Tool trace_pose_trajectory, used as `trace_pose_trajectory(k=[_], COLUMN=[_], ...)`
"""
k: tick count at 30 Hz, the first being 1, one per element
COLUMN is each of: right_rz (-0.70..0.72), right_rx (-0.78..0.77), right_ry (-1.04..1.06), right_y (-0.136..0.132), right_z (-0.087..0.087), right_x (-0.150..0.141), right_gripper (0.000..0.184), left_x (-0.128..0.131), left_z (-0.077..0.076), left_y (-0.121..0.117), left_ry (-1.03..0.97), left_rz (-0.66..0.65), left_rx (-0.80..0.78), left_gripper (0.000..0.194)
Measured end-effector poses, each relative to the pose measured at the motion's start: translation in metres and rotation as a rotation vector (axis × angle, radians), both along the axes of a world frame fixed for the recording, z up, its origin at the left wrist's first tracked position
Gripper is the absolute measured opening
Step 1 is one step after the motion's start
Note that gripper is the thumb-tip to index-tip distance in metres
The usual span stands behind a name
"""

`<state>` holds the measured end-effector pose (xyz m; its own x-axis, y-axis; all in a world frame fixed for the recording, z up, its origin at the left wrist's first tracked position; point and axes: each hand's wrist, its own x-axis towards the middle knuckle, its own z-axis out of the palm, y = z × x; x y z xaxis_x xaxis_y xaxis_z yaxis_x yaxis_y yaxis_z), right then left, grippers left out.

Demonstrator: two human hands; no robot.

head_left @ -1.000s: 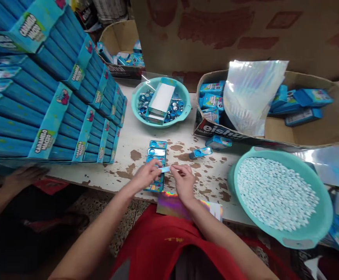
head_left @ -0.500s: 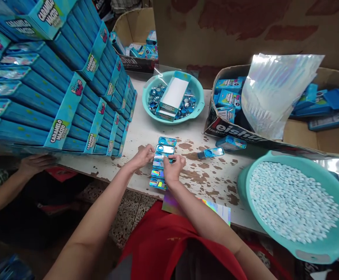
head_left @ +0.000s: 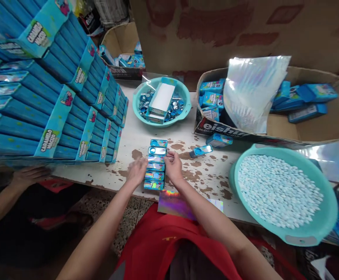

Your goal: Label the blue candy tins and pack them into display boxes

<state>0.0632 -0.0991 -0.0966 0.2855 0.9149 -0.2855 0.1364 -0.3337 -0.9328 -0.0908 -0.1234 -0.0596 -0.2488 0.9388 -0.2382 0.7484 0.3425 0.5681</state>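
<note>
A column of several small blue boxes [head_left: 154, 175] stands close together on the worn white table, their shiny tops facing up. My left hand [head_left: 137, 171] is at the column's left side, its fingers smeared by motion. At the right side, my right hand [head_left: 174, 168] has its fingers curled and thumb close to the middle boxes; whether something small is between them is hidden. Holographic sheets [head_left: 175, 204] lie at the table's front edge, partly under my right forearm. One separate blue box [head_left: 201, 151] stands to the right of my right hand.
Tall stacked display boxes [head_left: 51, 136] rise at the left. Behind the column is a teal bowl [head_left: 186, 111] with small round caps and a carton. At right are a cardboard box [head_left: 245, 136] and a teal tub of pale candies [head_left: 280, 190]. Another person's hand [head_left: 30, 175] shows at left.
My right hand has moved off the tops of the boxes to their right edge. My left hand has shifted down and is blurred. The whole view has shifted slightly.
</note>
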Motion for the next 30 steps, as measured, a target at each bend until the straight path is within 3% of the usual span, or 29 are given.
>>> trace_pose_trajectory(k=[2,4,5,7,9,11,15,19,22,25,28,30], right_rz=[0.023,0.007,-0.027,-0.073,-0.022,0.108,0.367,0.485,0.487,0.435,0.272,0.132], right_rx=[0.051,0.129,0.147,0.147,0.168,0.232,0.238,0.129,0.125,0.155,0.12,0.064], right_ry=[0.022,-0.01,-0.065,-0.226,-0.426,-0.636,-1.006,-1.118,-1.051,-0.884,-0.653,-0.5], right_y=[-0.012,-0.034,-0.048,-0.077,-0.106,-0.131,-0.164,-0.185,-0.193,-0.186,-0.167,-0.151], right_z=[0.016,0.033,0.041,0.051,0.049,0.036,0.002,-0.013,-0.004,0.02,0.052,0.071], right_x=[0.041,0.089,0.112,0.151,0.173,0.18,0.162,0.147,0.15,0.158,0.162,0.162], right_gripper=[0.027,0.029,0.028,0.026,0.024,0.026,0.039,0.049,0.04,0.023,0.016,0.014], left_x=[0.018,0.053,0.076,0.12,0.154,0.172,0.175,0.174,0.178,0.179,0.173,0.166], left_z=[0.01,0.016,0.016,0.012,0.003,-0.007,-0.018,-0.021,-0.028,-0.033,-0.03,-0.022], left_y=[-0.005,-0.016,-0.023,-0.035,-0.041,-0.04,-0.032,-0.029,-0.029,-0.027,-0.023,-0.022], left_ry=[0.097,-0.017,-0.096,-0.14,-0.077,-0.016,-0.001,-0.028,-0.072,-0.124,-0.179,-0.394], left_rz=[-0.058,-0.313,-0.505,-0.855,-1.023,-1.053,-1.066,-1.027,-0.97,-0.907,-0.836,-0.756], left_rx=[0.242,0.339,0.292,0.024,-0.261,-0.407,-0.437,-0.453,-0.465,-0.471,-0.446,-0.384], left_gripper=[0.039,0.032,0.03,0.031,0.031,0.026,0.025,0.026,0.023,0.022,0.026,0.034])
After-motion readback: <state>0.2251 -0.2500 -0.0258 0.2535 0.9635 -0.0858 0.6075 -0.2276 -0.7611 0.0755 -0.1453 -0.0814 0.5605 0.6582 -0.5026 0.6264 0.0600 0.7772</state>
